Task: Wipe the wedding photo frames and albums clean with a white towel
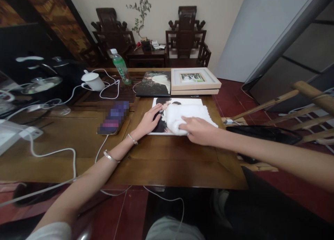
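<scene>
A flat photo print (194, 101) of a couple lies on the wooden table (169, 156) in front of me. My left hand (148, 121) rests flat on the print's left edge, fingers spread, holding it down. My right hand (198, 129) presses a white folded cloth (182, 115) onto the middle of the print. The cloth hides much of the picture's right half.
Behind the print lie a dark photo (153, 82) and a light wooden picture frame (194, 80). To the left are a phone (113, 117) on a cable, a white cup (92, 81), a green bottle (121, 66) and white cables (52, 153). Wooden rails (300, 97) stand at the right.
</scene>
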